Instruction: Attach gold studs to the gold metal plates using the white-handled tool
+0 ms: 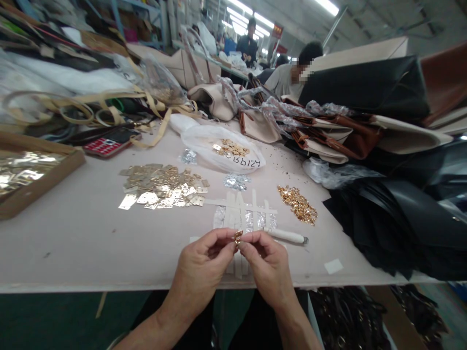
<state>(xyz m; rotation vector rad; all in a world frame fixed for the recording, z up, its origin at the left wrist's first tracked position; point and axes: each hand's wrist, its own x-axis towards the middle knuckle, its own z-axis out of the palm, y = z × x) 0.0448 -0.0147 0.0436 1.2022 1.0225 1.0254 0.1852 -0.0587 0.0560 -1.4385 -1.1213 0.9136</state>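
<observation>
Both my hands meet over the table's near edge and pinch one small gold metal fitting between their fingertips. My left hand grips it from the left, my right hand from the right. Under them lie several pale strips on clear wrap. A white-handled tool lies just beyond my right hand. A pile of flat gold plates sits to the left, and a heap of small gold fittings to the right.
A white plastic bag with gold pieces lies further back. A wooden tray of shiny parts stands at the left. Beige and brown handbags and black leather crowd the right. People work at the back.
</observation>
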